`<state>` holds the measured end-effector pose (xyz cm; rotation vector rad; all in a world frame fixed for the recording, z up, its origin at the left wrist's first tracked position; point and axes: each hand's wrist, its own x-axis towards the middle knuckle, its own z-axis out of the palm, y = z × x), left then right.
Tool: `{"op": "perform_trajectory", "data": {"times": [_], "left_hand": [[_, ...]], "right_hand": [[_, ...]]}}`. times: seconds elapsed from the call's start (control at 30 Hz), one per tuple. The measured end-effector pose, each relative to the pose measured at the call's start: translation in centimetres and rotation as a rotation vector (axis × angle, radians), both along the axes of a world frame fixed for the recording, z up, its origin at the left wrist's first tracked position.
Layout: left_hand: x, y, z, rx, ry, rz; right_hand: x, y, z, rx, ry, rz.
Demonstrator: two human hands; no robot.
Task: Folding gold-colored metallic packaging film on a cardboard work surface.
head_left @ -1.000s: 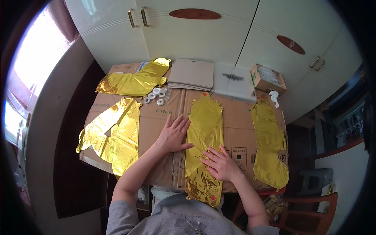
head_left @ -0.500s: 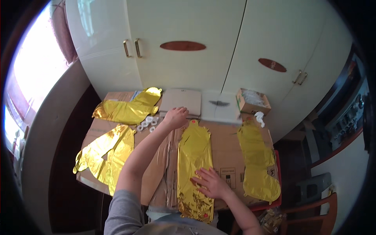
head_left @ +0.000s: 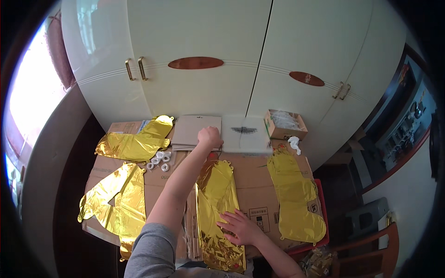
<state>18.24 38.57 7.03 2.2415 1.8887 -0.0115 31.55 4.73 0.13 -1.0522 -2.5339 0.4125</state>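
A long, flat gold foil balloon lies lengthwise in front of me on flattened cardboard. My right hand rests on its lower right part, palm down, fingers spread. Past its far end, my left hand is closed over the right edge of a stack of grey card sheets. The left fingertips are curled under, so what they grip is hidden. Other flat gold balloons lie around: a bent one at far left, one with a triangular hole at near left, and another balloon at right.
Several white rolls lie beside the far-left balloon. A cardboard box of clear plastic stands at the back right, with a crumpled white tissue before it. Cream cabinets close off the back; a wooden chair stands at lower right.
The whole view has shifted, so the scene sits further left and lower. My left hand has moved right across the card stack and its fingers have curled in. My right hand stays on the balloon.
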Motion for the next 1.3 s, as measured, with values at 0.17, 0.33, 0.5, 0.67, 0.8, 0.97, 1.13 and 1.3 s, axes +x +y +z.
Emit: {"op": "perform_trajectory", "data": {"times": [0.17,0.33,0.5,0.67,0.8,0.97,1.13,1.3], "left_hand": [[-0.6,0.3,0.2,0.015,-0.037,0.020],[0.0,-0.3,0.2,0.036,0.003,0.015],[-0.3,0.6,0.3,0.012,-0.017,0.010],[-0.5,1.5,-0.3,-0.003,-0.026,0.019],[-0.9,1.2,-0.1,-0.011,0.047,-0.097],[-4.9,1.4,-0.2,0.029,0.125,-0.421],[-7.8,2.3,-1.6,0.091,0.104,-0.484],[-6.3,1.9,-0.6,0.114,0.193,-0.590]], "right_hand": [[-0.1,0.0,0.1,0.003,0.013,0.003],[0.0,0.0,0.0,0.019,0.009,0.003],[0.0,0.0,-0.2,0.026,0.010,-0.001],[0.0,0.0,-0.1,0.024,0.005,0.003],[0.0,0.0,-0.3,0.029,0.015,0.005],[0.0,-0.1,-0.5,0.025,0.016,-0.003],[-0.1,0.0,-0.3,0.048,0.003,0.001],[0.2,0.1,-0.8,0.051,0.020,-0.003]]}}
